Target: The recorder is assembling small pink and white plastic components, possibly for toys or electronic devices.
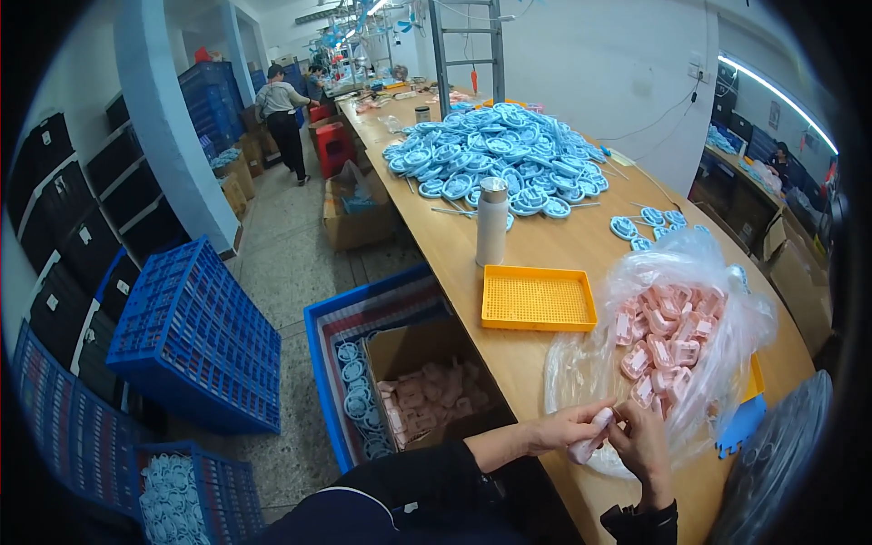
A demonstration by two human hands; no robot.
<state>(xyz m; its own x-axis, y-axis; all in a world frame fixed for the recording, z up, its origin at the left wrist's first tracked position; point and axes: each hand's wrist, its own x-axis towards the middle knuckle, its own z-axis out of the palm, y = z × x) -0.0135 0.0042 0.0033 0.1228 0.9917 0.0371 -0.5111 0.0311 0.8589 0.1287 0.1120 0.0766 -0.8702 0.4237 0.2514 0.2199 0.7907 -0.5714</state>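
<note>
Over the near edge of the table, my left hand [565, 427] is closed on a small pink plastic part [590, 443]. My right hand [643, 443] is right beside it, fingers pinched together close to the part's upper end. Something thin shows at those fingertips, too small to name. Just beyond both hands lies a clear plastic bag [572, 368], spread open, with several pink plastic parts [668, 350] of the same colour heaped in it.
A yellow perforated tray [538, 300], a white bottle [491, 222] and a big pile of light-blue plastic pieces [509, 150] occupy the table [436, 241]. Below its left edge stand a blue crate [327, 350] and a cardboard box [386, 350]. A person [283, 113] walks the aisle.
</note>
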